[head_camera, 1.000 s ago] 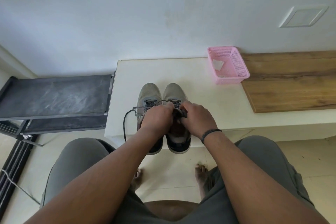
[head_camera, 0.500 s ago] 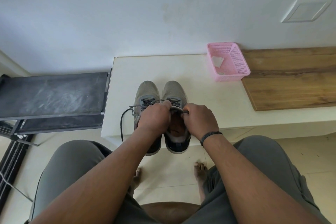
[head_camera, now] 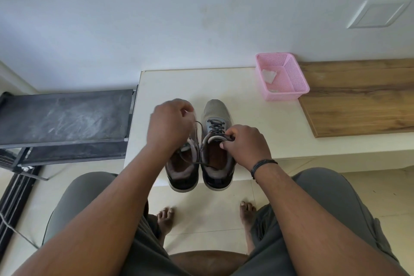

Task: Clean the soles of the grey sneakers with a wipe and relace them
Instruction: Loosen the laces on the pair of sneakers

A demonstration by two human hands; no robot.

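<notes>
Since a second ago, the left hand (head_camera: 170, 126) is rising away from the right one, going up and toward the wall over the toe of the left sneaker (head_camera: 183, 163); it is blurred, fingers curled shut and pinching the dark lace (head_camera: 197, 141), which is running taut from that fist down across the shoe's opening. At far left a dark rack (head_camera: 65, 119) is standing beside the white bench (head_camera: 257, 123). Both sneakers are sitting side by side, touching, at the bench's near edge, long axes running away from the person, toes pointing to the wall and heels hanging just over the edge. The left shoe's toe is hiding under the hand. The right sneaker (head_camera: 216, 152) is showing crossed lacing over its tongue. The right hand (head_camera: 245, 143) is closing on that shoe's tongue top and the lace end there, thumb and fingers pinched; how much lace it has, I cannot tell. Farther right, against the wall, a pink basket (head_camera: 291, 83) is holding a used wipe (head_camera: 268, 75), and beside it a wooden board (head_camera: 363, 96) is lying on the bench.
</notes>
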